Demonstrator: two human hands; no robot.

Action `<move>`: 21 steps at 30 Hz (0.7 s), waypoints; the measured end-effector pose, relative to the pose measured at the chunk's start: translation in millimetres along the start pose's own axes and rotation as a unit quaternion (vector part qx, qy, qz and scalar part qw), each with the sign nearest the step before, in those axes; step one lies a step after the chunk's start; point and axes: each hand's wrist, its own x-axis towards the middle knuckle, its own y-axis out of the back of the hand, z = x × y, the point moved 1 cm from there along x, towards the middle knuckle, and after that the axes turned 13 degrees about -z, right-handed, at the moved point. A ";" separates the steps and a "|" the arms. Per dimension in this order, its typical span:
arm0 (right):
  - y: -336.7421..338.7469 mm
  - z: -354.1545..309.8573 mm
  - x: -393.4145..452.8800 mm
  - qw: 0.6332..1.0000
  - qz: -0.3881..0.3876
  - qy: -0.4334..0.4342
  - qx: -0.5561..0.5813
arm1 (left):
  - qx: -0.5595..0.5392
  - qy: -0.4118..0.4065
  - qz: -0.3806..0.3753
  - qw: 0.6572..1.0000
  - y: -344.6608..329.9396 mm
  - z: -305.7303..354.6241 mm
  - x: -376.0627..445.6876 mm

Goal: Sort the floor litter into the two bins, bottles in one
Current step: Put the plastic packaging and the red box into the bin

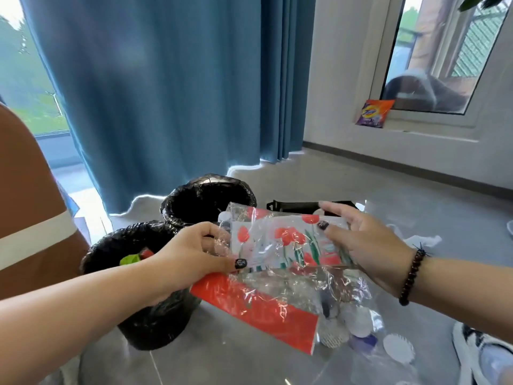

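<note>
Both hands hold a crinkled clear plastic wrapper (280, 245) printed with red tulips, in the air just beside the two bins. Left hand (191, 254): fingers and thumb pinch the wrapper's left edge. Right hand (366, 243): thumb on top, fingers curled beneath its right edge; beaded bracelet (410, 276) at the wrist. Near bin (138, 323), black-lined, shows green and red items inside. Far bin (208, 198) sits behind it, contents not visible. A red-and-clear bag (258, 309) hangs below the wrapper. Grey floor (416, 190); blue curtain (166, 93) behind.
</note>
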 end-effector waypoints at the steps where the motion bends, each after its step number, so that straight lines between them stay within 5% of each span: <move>1: 1.2 2.0 3.0 0.998 0.008 -0.014 0.064 | 0.020 -0.014 0.024 0.999 -2.6 1.5 2.2; 4: 2.5 4.6 4.8 0.981 -0.009 -0.048 0.189 | 0.008 -0.035 0.060 0.998 -7.4 2.6 9.0; 12: 5.5 11.0 -0.9 0.966 -0.173 -0.067 0.183 | -0.087 -0.040 0.108 0.990 -10.5 0.1 10.3; 18: 9.6 21.1 5.2 0.996 -0.061 -0.050 0.032 | -0.038 -0.046 0.037 0.998 -14.1 -4.1 -4.8; 21: 9.6 21.7 6.1 0.994 -0.065 -0.058 0.058 | -0.030 -0.040 0.049 0.998 -14.5 -4.1 -4.2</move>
